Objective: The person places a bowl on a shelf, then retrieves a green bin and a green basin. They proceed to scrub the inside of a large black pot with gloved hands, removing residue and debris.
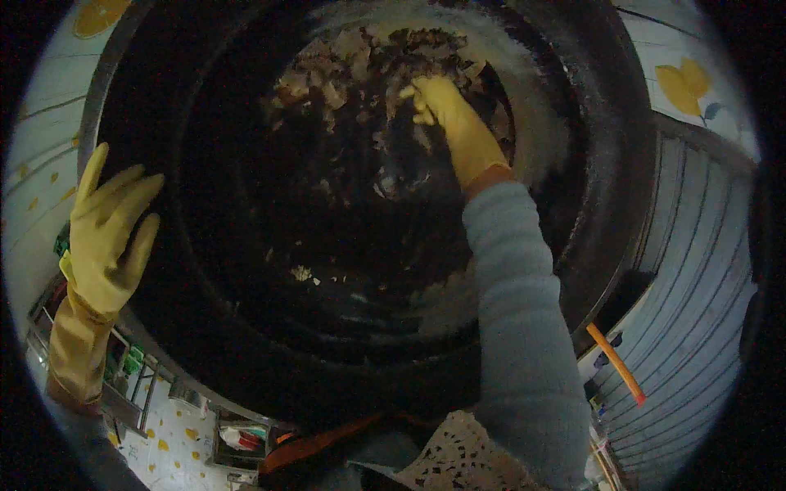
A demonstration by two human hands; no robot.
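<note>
A very large, dark round pan or vat (368, 368) fills the view before me. Brown and tan clumped matter (344, 67) lies at its far side, with pale bits scattered nearer. My right hand (433, 101), in a yellow rubber glove, reaches in over the clumps, fingers bent; whether it grips any of them cannot be told. My left hand (116, 227), gloved in yellow too, rests at the left rim with spread fingers and holds nothing. The depth of the pan is hard to tell in the dark.
Tiles with yellow fruit prints (683, 86) border the pan. A ribbed grey surface (688, 270) lies at right, with an orange stick or handle (617, 365) by the rim. Metal racks (132, 393) and a small shelf with items (242, 439) stand at lower left.
</note>
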